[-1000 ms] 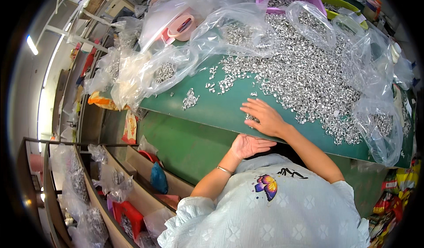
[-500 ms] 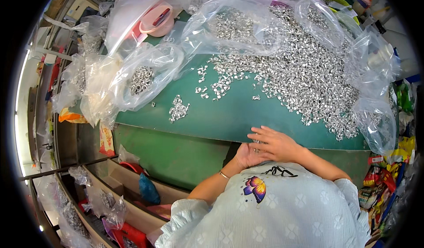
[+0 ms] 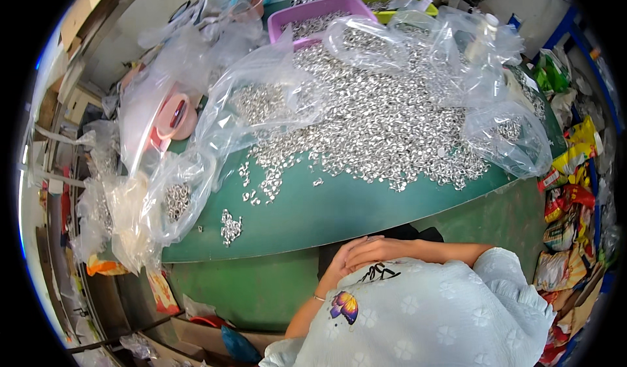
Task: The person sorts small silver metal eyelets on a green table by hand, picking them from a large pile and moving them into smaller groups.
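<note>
My hands are drawn together at the table's front edge, close to my body. My left hand (image 3: 338, 260), with a bangle at its wrist, lies partly under my right hand (image 3: 373, 252). The fingers of the right hand curl over the left. Whatever lies between the palms is hidden. Beyond them, a wide heap of small silver metal pieces (image 3: 385, 138) covers much of the green tabletop (image 3: 313, 218). A small separate cluster of these pieces (image 3: 230, 228) lies toward the left front edge.
Clear plastic bags of metal pieces surround the heap, including an open bag (image 3: 513, 138) at right. A purple bin (image 3: 281, 24) and a green bin (image 3: 418, 2) stand at the back. A pink container (image 3: 185, 124) is at left. Colourful packets (image 3: 565, 200) line the right side.
My view has swung to the right and shows more of the table's back. My right hand's spread fingers have folded over my left hand; a bit of metal seen between them is now hidden.
</note>
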Motion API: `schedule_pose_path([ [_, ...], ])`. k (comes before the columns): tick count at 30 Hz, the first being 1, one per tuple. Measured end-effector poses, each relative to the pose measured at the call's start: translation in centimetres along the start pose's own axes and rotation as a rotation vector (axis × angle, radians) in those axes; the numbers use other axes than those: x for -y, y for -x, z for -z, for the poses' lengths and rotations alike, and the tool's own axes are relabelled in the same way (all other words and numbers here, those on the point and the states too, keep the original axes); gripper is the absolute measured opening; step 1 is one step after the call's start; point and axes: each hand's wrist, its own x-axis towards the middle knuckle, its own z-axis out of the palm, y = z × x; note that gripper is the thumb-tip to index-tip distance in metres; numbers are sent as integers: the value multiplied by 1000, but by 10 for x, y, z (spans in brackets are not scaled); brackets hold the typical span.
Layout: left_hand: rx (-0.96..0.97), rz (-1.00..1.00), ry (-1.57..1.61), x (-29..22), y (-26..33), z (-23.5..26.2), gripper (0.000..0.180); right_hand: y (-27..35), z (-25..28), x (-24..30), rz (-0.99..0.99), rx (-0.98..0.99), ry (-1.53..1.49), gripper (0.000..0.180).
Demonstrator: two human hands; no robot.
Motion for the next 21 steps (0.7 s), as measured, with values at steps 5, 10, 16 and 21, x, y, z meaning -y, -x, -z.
schedule_pose_path([
  [5, -46, 36, -57, 11, -6, -1, 38, -3, -5, -4, 179, -176, -31, 17],
  [10, -92, 90, -95, 15, -19, -10, 36, 9, 3, 13, 97, -429, -57, 12],
  [16, -197, 180, -99, 19, -38, -9, 34, 17, 32, 29, 107, -638, 48, 14],
  [21, -81, 125, 110, -9, -5, -55, 20, 33, 79, 45, 26, -921, 219, 10],
])
